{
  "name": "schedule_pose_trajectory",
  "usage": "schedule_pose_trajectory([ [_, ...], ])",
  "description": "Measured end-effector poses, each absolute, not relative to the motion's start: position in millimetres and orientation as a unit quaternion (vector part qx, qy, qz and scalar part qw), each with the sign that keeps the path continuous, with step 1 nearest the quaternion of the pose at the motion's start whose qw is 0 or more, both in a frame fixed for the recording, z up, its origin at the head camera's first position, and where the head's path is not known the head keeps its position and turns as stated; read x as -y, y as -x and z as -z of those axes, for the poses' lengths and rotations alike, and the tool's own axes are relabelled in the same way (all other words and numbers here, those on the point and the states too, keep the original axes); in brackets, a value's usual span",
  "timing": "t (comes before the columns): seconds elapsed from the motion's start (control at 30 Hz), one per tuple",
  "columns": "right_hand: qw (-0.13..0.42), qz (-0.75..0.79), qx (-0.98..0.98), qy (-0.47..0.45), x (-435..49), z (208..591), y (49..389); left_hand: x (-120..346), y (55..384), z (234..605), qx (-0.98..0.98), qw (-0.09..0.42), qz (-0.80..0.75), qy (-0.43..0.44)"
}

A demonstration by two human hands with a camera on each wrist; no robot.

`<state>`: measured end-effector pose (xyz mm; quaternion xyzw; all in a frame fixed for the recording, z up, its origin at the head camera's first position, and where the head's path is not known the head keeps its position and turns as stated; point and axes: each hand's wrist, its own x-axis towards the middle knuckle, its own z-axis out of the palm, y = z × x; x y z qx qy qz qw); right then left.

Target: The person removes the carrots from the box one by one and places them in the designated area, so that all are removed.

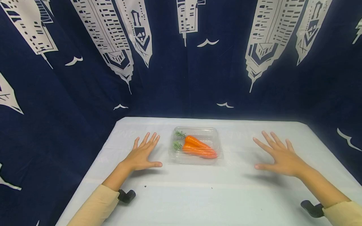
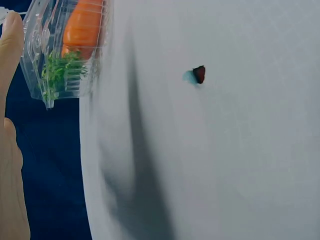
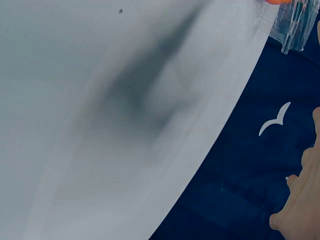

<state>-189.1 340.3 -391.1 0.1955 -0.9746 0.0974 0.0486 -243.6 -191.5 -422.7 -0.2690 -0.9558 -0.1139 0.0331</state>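
A clear plastic clamshell box point(image 1: 198, 131) sits on the white table, and inside it lie two orange carrots point(image 1: 199, 147) with green leafy tops toward the left. To the left of the box my left hand point(image 1: 144, 155) hovers over the table with its fingers spread, apart from the box and holding nothing. My right hand point(image 1: 282, 158) is held farther off to the right of the box, palm down, its fingers also spread and holding nothing. In the left wrist view the box point(image 2: 37, 60) shows beyond the thumb, with a carrot point(image 2: 82, 27) and its greens inside.
The white table point(image 1: 181, 204) has rounded far corners and carries a few tiny dark specks. Behind it hangs a navy cloth point(image 1: 186, 78) printed with white buildings and birds. A dark wrist mount point(image 1: 127, 196) is strapped by the left sleeve, another point(image 1: 312, 208) by the right.
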Motion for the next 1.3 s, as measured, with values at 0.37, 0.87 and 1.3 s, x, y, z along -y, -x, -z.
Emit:
schedule_pose_trajectory([
  [0.37,0.056,-0.093,0.973,-0.204,-335.5,390.9,189.5,194.4,242.2,422.6,0.956,0.033,0.112,0.268],
  [0.87,0.062,-0.137,0.966,-0.212,-326.9,399.9,193.3,183.0,247.3,444.1,0.948,0.038,0.158,0.274],
  [1.3,0.067,-0.317,0.92,-0.221,-279.1,420.4,205.7,146.0,257.4,462.9,0.918,-0.021,0.316,0.238],
])
